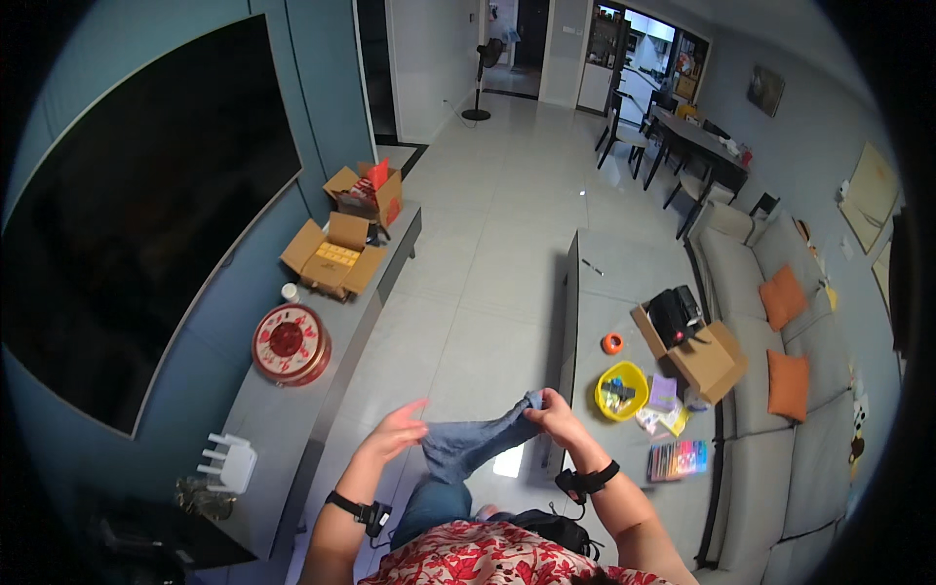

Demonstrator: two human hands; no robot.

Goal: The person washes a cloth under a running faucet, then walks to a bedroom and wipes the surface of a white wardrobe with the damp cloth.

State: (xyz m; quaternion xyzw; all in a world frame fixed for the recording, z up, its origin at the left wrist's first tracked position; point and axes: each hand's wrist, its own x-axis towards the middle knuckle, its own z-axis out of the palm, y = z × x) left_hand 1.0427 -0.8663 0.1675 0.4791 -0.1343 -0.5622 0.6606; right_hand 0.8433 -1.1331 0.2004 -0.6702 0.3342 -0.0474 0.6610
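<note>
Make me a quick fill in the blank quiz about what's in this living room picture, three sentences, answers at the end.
1. The right hand pinches one end of a blue denim garment, while the open left hand presses against its ____ end.
2. The two cushions on the grey sofa are ____ in colour.
3. The yellow bowl sits on the low table beside an open ____ box.

Missing words: other; orange; cardboard

left hand (395, 432): open, fingers spread | right hand (552, 413): fingers pinched shut, raised
</note>
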